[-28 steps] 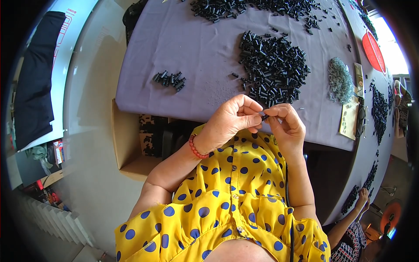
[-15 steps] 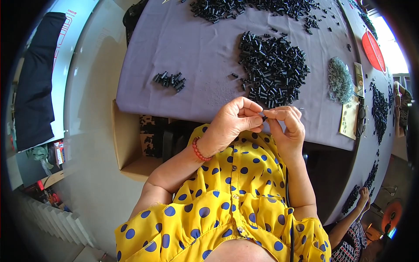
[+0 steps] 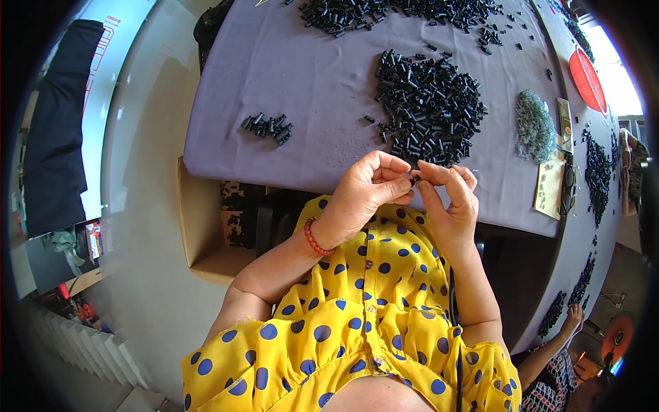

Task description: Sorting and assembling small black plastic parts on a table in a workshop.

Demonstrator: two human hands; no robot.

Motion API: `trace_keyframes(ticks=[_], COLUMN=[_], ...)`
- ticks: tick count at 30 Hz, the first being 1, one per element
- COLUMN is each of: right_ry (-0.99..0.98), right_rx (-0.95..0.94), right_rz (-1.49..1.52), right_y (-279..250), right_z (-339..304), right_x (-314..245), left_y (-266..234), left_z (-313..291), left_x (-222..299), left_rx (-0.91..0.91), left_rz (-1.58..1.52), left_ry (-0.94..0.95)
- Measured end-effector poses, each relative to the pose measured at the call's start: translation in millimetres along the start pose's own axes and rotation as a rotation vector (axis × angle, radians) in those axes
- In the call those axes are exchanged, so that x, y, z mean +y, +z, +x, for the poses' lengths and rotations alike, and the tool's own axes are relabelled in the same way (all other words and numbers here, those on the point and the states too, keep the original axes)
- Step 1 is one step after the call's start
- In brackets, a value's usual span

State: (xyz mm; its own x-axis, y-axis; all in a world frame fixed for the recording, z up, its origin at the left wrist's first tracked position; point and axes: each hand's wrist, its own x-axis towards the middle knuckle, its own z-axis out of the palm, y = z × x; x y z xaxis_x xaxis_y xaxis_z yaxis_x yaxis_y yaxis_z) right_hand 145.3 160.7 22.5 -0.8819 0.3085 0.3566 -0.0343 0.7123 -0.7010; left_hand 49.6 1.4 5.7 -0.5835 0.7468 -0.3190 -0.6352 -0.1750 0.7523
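Note:
My left hand [image 3: 371, 184], with a red bead bracelet at the wrist, pinches a small black plastic part [image 3: 414, 180] between thumb and fingertips, just off the table's near edge. My right hand [image 3: 449, 196] meets it there, thumb and forefinger curled at the part's other end. Whatever its fingertips hold is too small to make out. Directly beyond the hands lies a large heap of short black tubular parts [image 3: 432, 103]. A much smaller group of these parts [image 3: 268, 128] rests on the table to the left.
A cloth-covered table [image 3: 288, 69] bears more black parts [image 3: 412, 10] at the far side. Rightward are a tangle of thin greyish pieces [image 3: 535, 127], eyeglasses [image 3: 568, 189] and a red basket [image 3: 587, 81]. A cardboard box [image 3: 206, 254] stands below left. Another person's hand [image 3: 574, 317] works at far right.
My right thumb and forefinger have shifted slightly and spread a little at the black part. The left hand keeps its pinch almost in place. The other person's hand at far right has moved slightly.

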Motion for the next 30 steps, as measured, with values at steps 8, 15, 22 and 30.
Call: trace_keyframes(ticks=[8, 15, 22, 30], right_ry=[-0.128, -0.235, -0.266, -0.289], right_rx=[-0.072, -0.022, 0.034, -0.033], right_rz=[-0.219, -0.390, -0.303, -0.484], right_y=[0, 6, 8, 0], right_z=[-1, -3, -3, 1], right_x=[-10, -10, -4, -9], left_y=[-4, -2, -2, -5], left_z=[3, 2, 2, -1], left_x=[-1, 1, 9, 14], left_rx=[0.022, 0.007, -0.074, -0.061], left_rz=[-0.059, -0.072, -0.103, 0.106], left_ry=[-0.043, -0.022, -0.071, -0.015])
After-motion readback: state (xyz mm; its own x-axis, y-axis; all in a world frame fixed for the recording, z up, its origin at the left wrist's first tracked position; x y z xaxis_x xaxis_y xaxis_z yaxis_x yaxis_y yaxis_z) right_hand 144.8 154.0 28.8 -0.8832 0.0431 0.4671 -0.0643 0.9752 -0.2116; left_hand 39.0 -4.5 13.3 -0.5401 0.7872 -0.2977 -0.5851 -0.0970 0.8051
